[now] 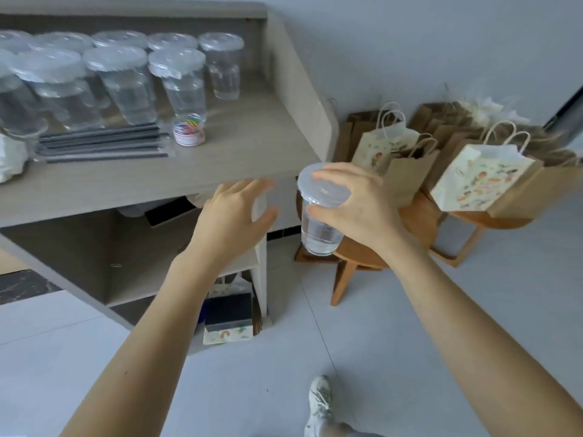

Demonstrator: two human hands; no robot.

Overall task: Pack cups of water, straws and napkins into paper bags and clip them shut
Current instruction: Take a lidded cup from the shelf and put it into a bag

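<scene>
My right hand (356, 206) grips a clear lidded cup of water (318, 234) by its rim, held in the air past the counter's right end, above a wooden stool. Just left of the cup, my left hand (235, 212) hovers with fingers spread and nothing in it. Several more lidded cups of water (126, 83) stand at the back of the grey counter (157, 181). Wrapped black straws (101, 146) lie in front of them beside a small tub of coloured clips (188, 129). White napkins (9, 159) show at the left edge. Paper bags (482, 181) stand on stools to the right.
Two wooden stools (419, 222) by the wall carry printed and brown paper bags (407, 171). Under the counter, a low shelf holds a dark box (228, 313) and folded bags. My shoe (320, 402) is on the pale tiled floor.
</scene>
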